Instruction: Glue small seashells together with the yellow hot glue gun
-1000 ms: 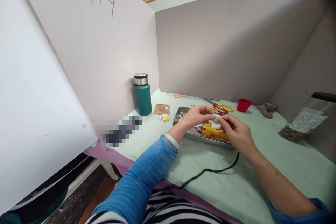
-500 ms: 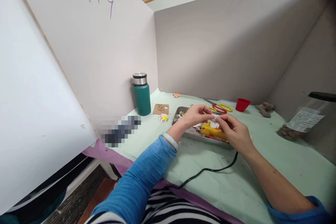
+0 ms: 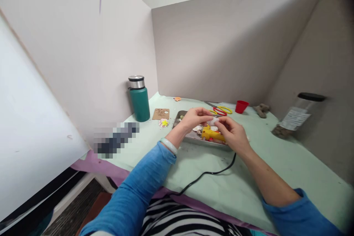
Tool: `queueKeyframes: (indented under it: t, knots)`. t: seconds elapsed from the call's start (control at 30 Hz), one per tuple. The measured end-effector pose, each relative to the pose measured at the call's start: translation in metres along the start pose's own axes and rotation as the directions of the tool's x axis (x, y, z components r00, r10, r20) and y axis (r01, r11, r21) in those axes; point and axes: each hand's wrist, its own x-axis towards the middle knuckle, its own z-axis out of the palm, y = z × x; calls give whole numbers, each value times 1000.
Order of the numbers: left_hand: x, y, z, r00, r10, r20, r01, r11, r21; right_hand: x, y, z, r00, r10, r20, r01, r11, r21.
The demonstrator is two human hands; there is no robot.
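Observation:
A small whitish piece (image 3: 213,121) is pinched between the fingertips of both hands, above a metal tray (image 3: 193,141). My left hand (image 3: 195,118) is closed on its left side, and my right hand (image 3: 233,132) is closed on its right side. What the piece is cannot be made out. Below the hands, a yellow glue gun (image 3: 212,134) lies in the tray among shells and small bits. Its black cord (image 3: 206,173) runs toward the front edge. The right fingers hide part of the gun.
A green bottle (image 3: 139,101) stands left, near a brown card (image 3: 160,114) and a yellow flower piece (image 3: 164,122). Scissors (image 3: 219,110), a red cup (image 3: 241,107) and a brown lump (image 3: 261,110) are behind the tray. A clear jar (image 3: 294,118) stands right.
The whole view has shifted, so the tray, bottle and jar appear farther left. Both hands still pinch the whitish piece above the tray, with little change in their pose.

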Motion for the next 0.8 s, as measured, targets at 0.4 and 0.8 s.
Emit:
queueKeyframes:
  t: [0.4,0.8]
  knots:
    - [0,-1,-4,995,-93,25,93,996,-2,2,0,3,1000,0,-28,4,990,139]
    - [-4,3,-2,995,-81,49,73,986,151,3,2,4,997,-52,-62,60,988,145]
